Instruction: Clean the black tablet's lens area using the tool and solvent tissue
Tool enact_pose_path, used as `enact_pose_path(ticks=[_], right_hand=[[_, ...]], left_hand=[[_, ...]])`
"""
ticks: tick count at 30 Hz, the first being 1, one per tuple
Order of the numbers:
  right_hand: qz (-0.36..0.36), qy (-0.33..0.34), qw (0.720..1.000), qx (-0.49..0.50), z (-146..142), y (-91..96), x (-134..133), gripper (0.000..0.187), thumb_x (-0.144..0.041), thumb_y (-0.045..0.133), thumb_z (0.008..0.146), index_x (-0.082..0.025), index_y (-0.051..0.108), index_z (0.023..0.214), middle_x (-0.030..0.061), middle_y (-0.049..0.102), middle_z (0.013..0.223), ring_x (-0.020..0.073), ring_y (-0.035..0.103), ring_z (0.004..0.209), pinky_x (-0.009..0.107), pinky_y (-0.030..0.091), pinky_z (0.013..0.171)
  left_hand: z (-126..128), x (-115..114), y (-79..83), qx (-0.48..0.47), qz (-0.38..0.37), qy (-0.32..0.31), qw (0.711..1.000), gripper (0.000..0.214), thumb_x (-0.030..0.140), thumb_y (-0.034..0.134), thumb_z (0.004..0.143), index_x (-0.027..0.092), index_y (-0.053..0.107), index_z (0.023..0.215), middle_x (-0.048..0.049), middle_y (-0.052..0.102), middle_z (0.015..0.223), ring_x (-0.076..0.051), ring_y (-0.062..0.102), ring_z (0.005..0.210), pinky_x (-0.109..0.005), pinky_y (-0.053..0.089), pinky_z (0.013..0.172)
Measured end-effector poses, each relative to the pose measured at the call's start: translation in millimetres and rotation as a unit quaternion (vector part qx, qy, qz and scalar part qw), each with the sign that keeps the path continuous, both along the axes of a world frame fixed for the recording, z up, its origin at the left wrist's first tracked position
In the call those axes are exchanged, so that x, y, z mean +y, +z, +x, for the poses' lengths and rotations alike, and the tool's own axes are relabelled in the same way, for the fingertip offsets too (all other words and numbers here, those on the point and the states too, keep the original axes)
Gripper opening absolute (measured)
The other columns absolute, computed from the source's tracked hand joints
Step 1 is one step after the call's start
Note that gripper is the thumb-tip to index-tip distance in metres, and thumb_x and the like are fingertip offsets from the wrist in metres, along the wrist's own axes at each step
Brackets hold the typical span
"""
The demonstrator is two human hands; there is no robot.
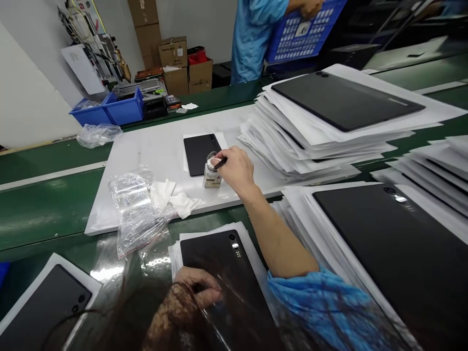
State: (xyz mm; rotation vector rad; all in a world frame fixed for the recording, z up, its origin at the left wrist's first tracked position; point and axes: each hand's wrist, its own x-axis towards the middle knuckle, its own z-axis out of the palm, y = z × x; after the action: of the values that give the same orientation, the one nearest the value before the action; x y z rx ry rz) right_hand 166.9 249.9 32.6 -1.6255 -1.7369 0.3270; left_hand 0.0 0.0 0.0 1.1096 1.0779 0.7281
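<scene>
Jar (212, 178) on board (153, 151), just before tablet (199, 153); plastic bag (137, 214) to left; tablet stack (292, 134) to right; cardboard boxes (174, 61) behind.

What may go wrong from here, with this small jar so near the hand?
The small glass jar looks uncovered beside the black panel, so a knock from the right hand holding a white wipe could spill onto it. The left hand rests on a second black panel and might leave marks.
</scene>
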Motion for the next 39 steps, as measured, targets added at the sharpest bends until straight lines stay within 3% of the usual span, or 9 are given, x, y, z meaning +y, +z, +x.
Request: enact_pose_path(ticks=[3,6,9,11,15,19,24,30,39], right_hand=[[0.000,0.005,1.000,0.000,3.3,-2.0,1.9,0.014,-0.029,0.090,0.112,-0.027,0.090,0.098,0.0142,0.087,0.118,0.0414,0.079,0.124,0.052,0.068,0.106],[0.028,0.006,0.999,0.016,11.7,-5.1,-18.9,0.023,-0.044,0.081,0.120,-0.024,0.092,0.126,0.0159,0.085,0.132,0.0419,0.078,0.136,0.056,0.068,0.115],[0.112,0.051,0.982,0.145,24.9,-10.8,-73.4,0.056,-0.067,0.052,0.132,-0.025,0.089,0.138,0.0152,0.083,0.137,0.0351,0.081,0.132,0.056,0.071,0.115],[0.106,0.096,0.953,0.266,38.6,-17.0,-122.8,0.074,-0.085,0.042,0.130,-0.028,0.089,0.123,0.0109,0.083,0.116,0.0298,0.082,0.103,0.052,0.075,0.102],[-0.074,0.162,0.908,0.379,79.4,-34.7,-209.4,0.057,-0.087,0.084,0.112,-0.034,0.087,0.093,0.0093,0.083,0.103,0.0279,0.076,0.074,0.050,0.075,0.072],[-0.173,0.173,0.894,0.376,115.5,-51.8,-252.0,0.035,-0.067,0.105,0.101,-0.038,0.090,0.089,0.0107,0.085,0.101,0.0286,0.075,0.068,0.049,0.071,0.062],[-0.252,0.176,0.859,0.410,130.2,-65.6,-267.7,0.030,-0.060,0.109,0.098,-0.037,0.092,0.089,0.0095,0.086,0.092,0.0272,0.074,0.061,0.044,0.067,0.052],[-0.319,0.180,0.789,0.493,127.5,-75.4,-270.5,0.038,-0.061,0.114,0.093,-0.032,0.090,0.088,0.0091,0.091,0.099,0.0255,0.083,0.065,0.040,0.077,0.060],[-0.390,0.179,0.726,0.537,115.0,-50.5,-257.7,0.052,-0.051,0.128,0.073,-0.024,0.084,0.077,0.0032,0.085,0.083,0.0143,0.074,0.055,0.029,0.070,0.056]], left_hand=[[0.4,5.2,7.6,0.012,0.024,0.019,0.999,0.013,0.036,0.068,0.069,0.024,0.072,0.065,-0.0022,0.074,0.063,-0.021,0.069,0.059,-0.026,0.052,0.052],[1.4,7.0,10.8,0.018,0.042,0.031,0.998,0.013,0.033,0.067,0.069,0.022,0.072,0.065,-0.0019,0.073,0.062,-0.020,0.069,0.059,-0.024,0.053,0.053],[1.2,6.0,9.7,0.021,0.055,0.030,0.998,0.013,0.031,0.067,0.071,0.020,0.073,0.068,-0.0024,0.074,0.064,-0.020,0.070,0.063,-0.024,0.054,0.057],[0.8,5.4,8.4,0.024,0.062,0.028,0.997,0.011,0.029,0.066,0.071,0.019,0.073,0.070,-0.0025,0.074,0.064,-0.020,0.070,0.062,-0.024,0.054,0.057],[1.3,5.9,7.6,0.033,0.084,0.031,0.995,0.008,0.024,0.067,0.071,0.019,0.072,0.069,-0.0012,0.075,0.064,-0.018,0.070,0.061,-0.021,0.054,0.055],[1.3,5.9,7.1,0.039,0.107,0.026,0.993,0.007,0.022,0.067,0.072,0.020,0.073,0.068,0.0005,0.076,0.065,-0.016,0.070,0.060,-0.019,0.053,0.056],[-1.7,3.7,2.3,0.026,0.131,0.022,0.991,0.008,0.023,0.067,0.072,0.020,0.074,0.070,0.0001,0.076,0.065,-0.018,0.071,0.060,-0.021,0.054,0.057],[-2.9,3.5,0.9,0.012,0.160,0.033,0.986,0.004,0.023,0.068,0.072,0.024,0.073,0.071,0.0030,0.076,0.064,-0.018,0.071,0.058,-0.023,0.056,0.054],[-1.4,5.7,6.0,0.025,0.173,0.016,0.985,0.006,0.023,0.068,0.073,0.024,0.073,0.072,0.0016,0.076,0.064,-0.017,0.071,0.057,-0.023,0.057,0.054]])
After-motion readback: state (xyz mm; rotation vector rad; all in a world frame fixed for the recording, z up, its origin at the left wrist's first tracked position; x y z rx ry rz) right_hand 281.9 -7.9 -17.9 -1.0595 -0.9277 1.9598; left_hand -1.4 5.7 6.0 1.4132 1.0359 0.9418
